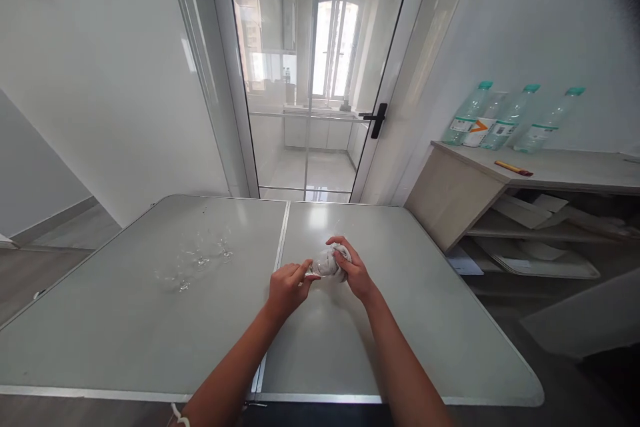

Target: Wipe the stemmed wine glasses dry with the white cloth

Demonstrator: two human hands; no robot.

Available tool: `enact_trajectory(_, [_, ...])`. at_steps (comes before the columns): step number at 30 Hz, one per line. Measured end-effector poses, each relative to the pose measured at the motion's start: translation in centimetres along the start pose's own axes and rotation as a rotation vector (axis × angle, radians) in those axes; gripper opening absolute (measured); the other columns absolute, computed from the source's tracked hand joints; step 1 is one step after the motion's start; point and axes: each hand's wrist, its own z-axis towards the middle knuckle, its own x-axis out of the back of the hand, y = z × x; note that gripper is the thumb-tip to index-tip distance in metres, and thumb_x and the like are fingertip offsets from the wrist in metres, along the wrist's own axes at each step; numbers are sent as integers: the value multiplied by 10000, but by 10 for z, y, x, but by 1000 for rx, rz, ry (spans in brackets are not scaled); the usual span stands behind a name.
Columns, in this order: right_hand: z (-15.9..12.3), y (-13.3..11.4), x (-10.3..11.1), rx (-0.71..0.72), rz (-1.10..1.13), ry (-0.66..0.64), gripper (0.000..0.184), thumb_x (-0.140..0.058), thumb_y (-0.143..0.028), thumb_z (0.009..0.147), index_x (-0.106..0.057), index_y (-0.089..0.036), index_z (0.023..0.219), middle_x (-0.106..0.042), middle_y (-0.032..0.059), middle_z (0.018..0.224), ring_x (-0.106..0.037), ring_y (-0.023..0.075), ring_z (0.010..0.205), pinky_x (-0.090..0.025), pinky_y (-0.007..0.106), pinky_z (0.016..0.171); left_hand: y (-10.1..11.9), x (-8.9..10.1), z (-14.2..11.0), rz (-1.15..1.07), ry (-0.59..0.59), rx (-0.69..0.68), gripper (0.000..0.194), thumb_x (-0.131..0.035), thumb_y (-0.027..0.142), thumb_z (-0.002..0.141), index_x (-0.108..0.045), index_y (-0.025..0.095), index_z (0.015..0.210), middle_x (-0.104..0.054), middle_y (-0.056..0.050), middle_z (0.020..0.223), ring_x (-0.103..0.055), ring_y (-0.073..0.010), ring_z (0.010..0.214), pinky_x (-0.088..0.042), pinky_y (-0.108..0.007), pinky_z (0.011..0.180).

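Over the right half of the table, a clear glass [319, 267] is held on its side between my hands. My left hand [290, 285] pinches its left end, fingers closed. At the other end, my right hand [354, 269] is wrapped round a white cloth [343, 259], which is bunched against the glass; how far it goes inside I cannot tell. Clear stemmed glasses stand on the left half: one glass [183, 285] nearest me, another glass [201, 260] behind it, and a third glass [225, 253] to the right. Faint clear outlines show behind my right hand.
The grey table [150, 340] has a metal seam down its middle. Beyond its far edge stands a glazed door [330, 160]. On the right, a wooden shelf unit [460, 193] carries several plastic bottles [543, 127] and a yellow-and-red stick-like item [513, 168].
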Motion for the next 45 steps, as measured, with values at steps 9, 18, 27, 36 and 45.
enact_trajectory(9, [0, 15, 0, 262, -466, 86, 271, -526, -474, 999, -704, -275, 1048, -640, 50, 848, -541, 270, 906, -449, 370, 814, 1, 3, 12, -723, -325, 624, 341, -814, 452, 777, -828, 160, 953, -502, 44, 520, -401, -106, 509, -332, -252, 540])
enact_trajectory(18, [7, 13, -6, -90, 32, 57, 366, -622, -575, 942, -589, -272, 1145, -509, -53, 747, -481, 156, 676, -392, 245, 659, -8, -4, -2, -33, -109, 101, 243, -696, 302, 923, -777, 186, 1120, -705, -63, 680, -606, -186, 622, -377, -283, 612])
enact_trajectory(27, [1, 4, 3, -95, 9, -58, 354, -605, -552, 955, -628, -260, 1154, -477, -52, 710, -430, 148, 628, -356, 246, 609, 12, -6, 3, -418, -254, 396, 160, -736, 314, 846, -802, 204, 941, -539, 18, 558, -438, -126, 538, -319, -261, 575])
enact_trajectory(36, [7, 28, -6, 340, -466, 65, 98, -567, -316, 952, -645, -278, 906, -551, -15, 707, -466, 194, 630, -451, 418, 876, -8, 17, 21, -1292, -681, 959, 514, -806, 562, 763, -567, 149, 570, -230, 82, 570, -146, -60, 521, -102, -266, 493])
enact_trajectory(45, [-3, 36, -41, 127, -109, 797, 418, -567, -513, 993, -547, -259, 1324, -694, 81, 1039, -649, 236, 857, -518, 339, 731, -12, 20, 25, -1187, 41, 893, 542, -719, 647, 818, -732, 138, 1005, -425, 52, 604, -374, -87, 547, -272, -246, 524])
